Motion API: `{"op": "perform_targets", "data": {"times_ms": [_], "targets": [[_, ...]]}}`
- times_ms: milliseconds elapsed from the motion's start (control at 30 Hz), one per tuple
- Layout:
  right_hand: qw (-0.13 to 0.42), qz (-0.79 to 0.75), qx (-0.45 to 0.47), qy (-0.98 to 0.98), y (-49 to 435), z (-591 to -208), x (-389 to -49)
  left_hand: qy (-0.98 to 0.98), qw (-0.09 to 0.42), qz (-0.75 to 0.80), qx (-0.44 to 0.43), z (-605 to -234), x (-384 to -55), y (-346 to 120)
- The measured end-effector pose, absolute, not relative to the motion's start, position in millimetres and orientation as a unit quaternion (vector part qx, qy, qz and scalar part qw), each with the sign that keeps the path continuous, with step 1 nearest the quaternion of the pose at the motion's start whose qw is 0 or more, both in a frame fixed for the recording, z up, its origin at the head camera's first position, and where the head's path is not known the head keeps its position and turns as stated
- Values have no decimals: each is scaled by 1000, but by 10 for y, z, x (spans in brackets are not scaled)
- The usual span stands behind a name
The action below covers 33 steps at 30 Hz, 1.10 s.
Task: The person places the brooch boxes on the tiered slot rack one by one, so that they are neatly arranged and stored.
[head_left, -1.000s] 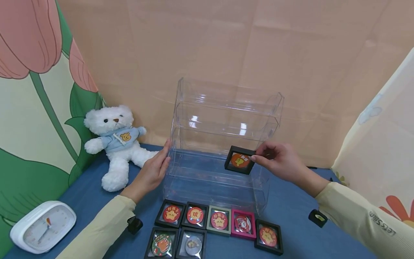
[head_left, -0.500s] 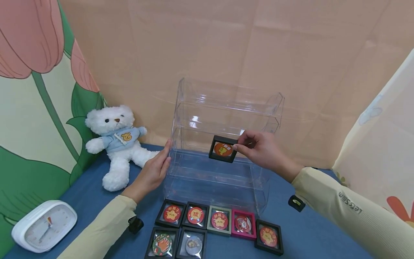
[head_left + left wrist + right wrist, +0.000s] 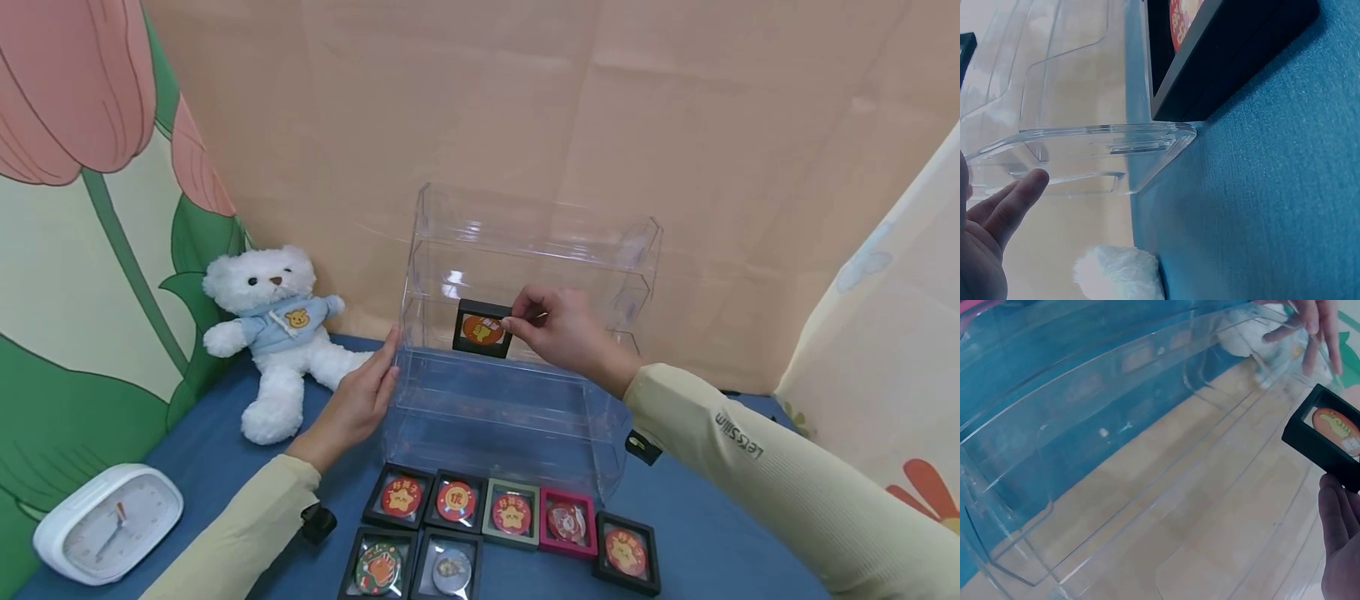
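Observation:
A clear plastic tiered display rack (image 3: 495, 410) stands upright on the blue cloth. My right hand (image 3: 566, 333) pinches the right edge of a black-framed badge (image 3: 482, 330), which bears an orange disc with a yellow thumbs-up. In the head view the frame is in front of the rack's middle tiers; whether it touches a shelf I cannot tell. The right wrist view also has the framed badge (image 3: 1304, 434) between thumb and fingers. My left hand (image 3: 358, 408) rests with straight fingers along the rack's left side; the left wrist view catches its fingers (image 3: 1013, 206) against the clear wall.
Several framed badges lie in front of the rack, among them a pink-framed badge (image 3: 567, 522), a green-framed badge (image 3: 512, 512) and a black-framed badge at the right (image 3: 627, 553). A white teddy bear (image 3: 273, 325) sits left of the rack. A white clock (image 3: 108, 523) lies front left.
My right hand has carried the framed badge leftward and slightly up, from the rack's right part to nearer its left-middle. My left hand stays at the rack's side.

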State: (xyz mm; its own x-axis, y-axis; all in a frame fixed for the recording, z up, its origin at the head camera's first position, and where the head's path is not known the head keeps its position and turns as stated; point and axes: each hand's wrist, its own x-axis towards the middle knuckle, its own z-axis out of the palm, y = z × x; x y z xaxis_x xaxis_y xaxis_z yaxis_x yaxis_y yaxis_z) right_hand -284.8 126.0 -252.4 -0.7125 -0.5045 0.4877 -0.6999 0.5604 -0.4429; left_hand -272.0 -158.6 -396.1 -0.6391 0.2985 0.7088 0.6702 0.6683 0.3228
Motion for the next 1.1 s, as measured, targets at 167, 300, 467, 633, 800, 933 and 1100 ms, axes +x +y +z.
{"op": "perform_targets", "data": {"times_ms": [167,300,467,633,800,933,1100], "targets": [[165,317,350,-866,1212,-2563,-2902,-859,308,-299,-279,-3963,-2716,-1587],[181,310,349,-866,1181,-2567,-2923,-860,304,-300,-278,-3960,-2716,-1583],[181,304,344,-870,1117,-2585,-2955,-859,304,-302,-279,-3959,-2718,-1580],[185,292,350,-871,1029,-2628,-2983,-859,304,-304,-278,-3958,-2719,-1578],[184,269,337,-883,970,-2689,-2987,-860,299,-307,-279,-3960,-2718,-1577],[173,265,324,-892,945,-2728,-2993,-860,296,-309,-278,-3962,-2714,-1581],[155,272,312,-897,923,-2764,-3006,-860,296,-309,-279,-3958,-2709,-1585]]}}
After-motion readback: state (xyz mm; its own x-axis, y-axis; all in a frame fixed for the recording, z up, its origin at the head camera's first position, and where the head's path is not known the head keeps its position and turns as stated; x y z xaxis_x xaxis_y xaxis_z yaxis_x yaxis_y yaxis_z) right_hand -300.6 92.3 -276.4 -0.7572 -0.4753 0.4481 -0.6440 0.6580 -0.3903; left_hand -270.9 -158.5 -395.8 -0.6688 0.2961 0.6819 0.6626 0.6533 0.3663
